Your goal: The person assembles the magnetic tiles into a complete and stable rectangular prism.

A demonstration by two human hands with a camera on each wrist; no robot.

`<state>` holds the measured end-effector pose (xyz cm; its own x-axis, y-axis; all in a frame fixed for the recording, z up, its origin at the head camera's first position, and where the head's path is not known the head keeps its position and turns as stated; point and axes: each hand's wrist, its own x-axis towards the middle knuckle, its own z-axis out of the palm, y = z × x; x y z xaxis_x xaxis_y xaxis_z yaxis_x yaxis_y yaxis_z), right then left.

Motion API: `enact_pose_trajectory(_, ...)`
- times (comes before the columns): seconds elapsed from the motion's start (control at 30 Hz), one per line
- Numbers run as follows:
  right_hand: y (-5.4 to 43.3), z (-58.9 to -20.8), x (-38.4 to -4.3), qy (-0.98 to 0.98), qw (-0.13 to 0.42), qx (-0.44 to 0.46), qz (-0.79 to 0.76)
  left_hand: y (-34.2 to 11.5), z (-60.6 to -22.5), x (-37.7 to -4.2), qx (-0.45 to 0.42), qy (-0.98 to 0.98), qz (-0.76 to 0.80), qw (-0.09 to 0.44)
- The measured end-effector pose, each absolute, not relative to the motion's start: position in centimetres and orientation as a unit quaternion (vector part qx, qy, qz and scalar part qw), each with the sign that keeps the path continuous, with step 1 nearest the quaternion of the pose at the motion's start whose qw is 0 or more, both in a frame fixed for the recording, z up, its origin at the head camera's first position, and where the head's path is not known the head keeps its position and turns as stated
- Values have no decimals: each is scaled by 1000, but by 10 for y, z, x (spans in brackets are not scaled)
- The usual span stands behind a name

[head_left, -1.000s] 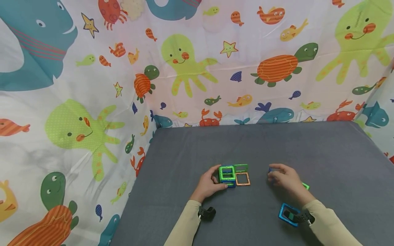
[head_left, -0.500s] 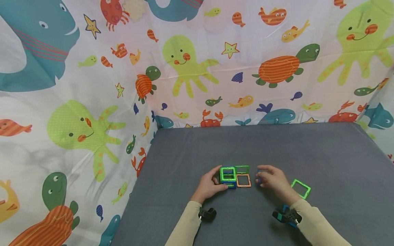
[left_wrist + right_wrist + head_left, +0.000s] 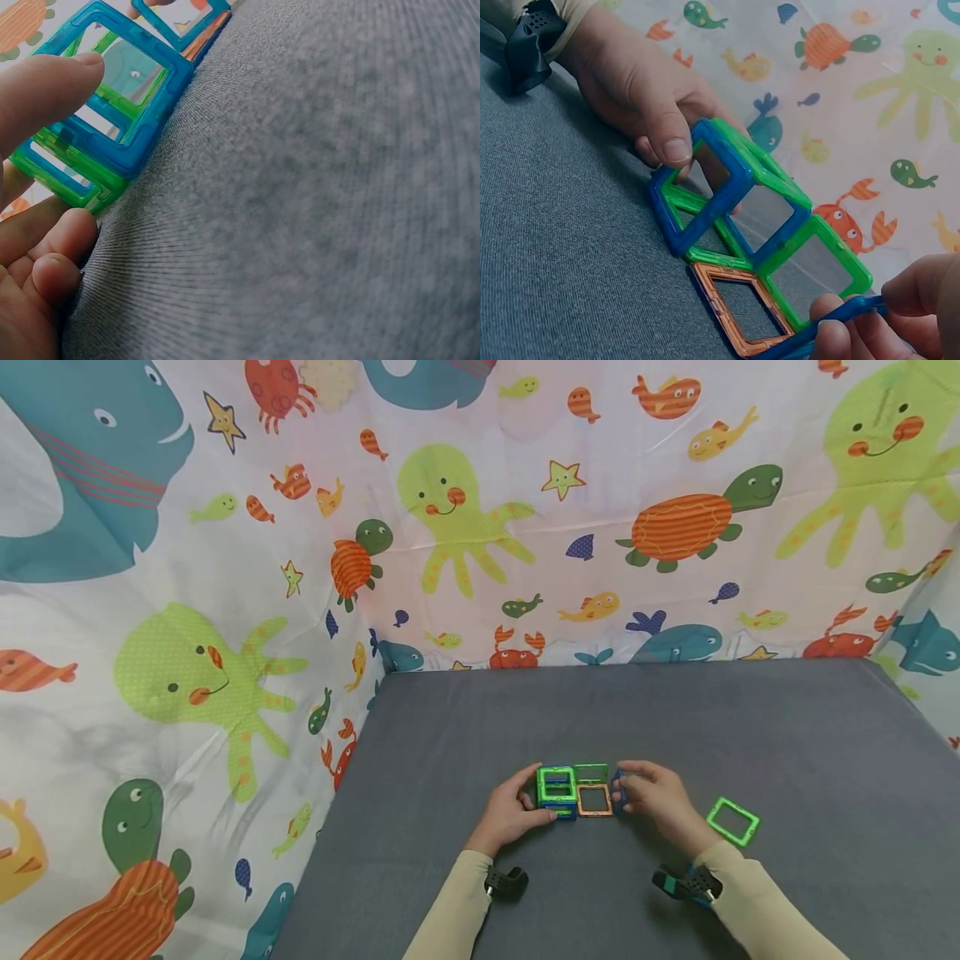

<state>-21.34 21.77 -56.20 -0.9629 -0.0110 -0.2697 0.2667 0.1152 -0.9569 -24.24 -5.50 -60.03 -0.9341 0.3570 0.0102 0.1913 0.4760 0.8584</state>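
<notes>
My left hand (image 3: 504, 814) grips a cube of magnetic tiles (image 3: 716, 214), blue and green frames, with the thumb on its blue front face (image 3: 154, 127) and fingers behind. Flat against the cube's right side lies an orange square tile (image 3: 595, 813). A green tile (image 3: 844, 249) stands upright along the orange tile's back edge. My right hand (image 3: 660, 802) pinches a blue tile (image 3: 847, 308) between thumb and fingers, on edge, right at the orange tile's right side. Fingers cover part of that blue tile in the head view.
A loose green square tile (image 3: 724, 835) lies on the grey cloth right of my right hand. Another blue tile is mostly hidden under the right wrist strap (image 3: 686, 883). A sea-animal print curtain (image 3: 480, 627) rises behind the table and along its left.
My right hand has moved left with the blue tile, from apart to the orange tile's edge. The loose green tile came into full view. My left hand has stayed on the cube.
</notes>
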Motion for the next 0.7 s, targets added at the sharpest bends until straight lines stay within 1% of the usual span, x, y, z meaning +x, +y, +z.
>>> enact_pose_trajectory(0.7, 209, -564, -220, 754, 90, 87, -645, -56, -602, -242, 160, 858, 482, 83)
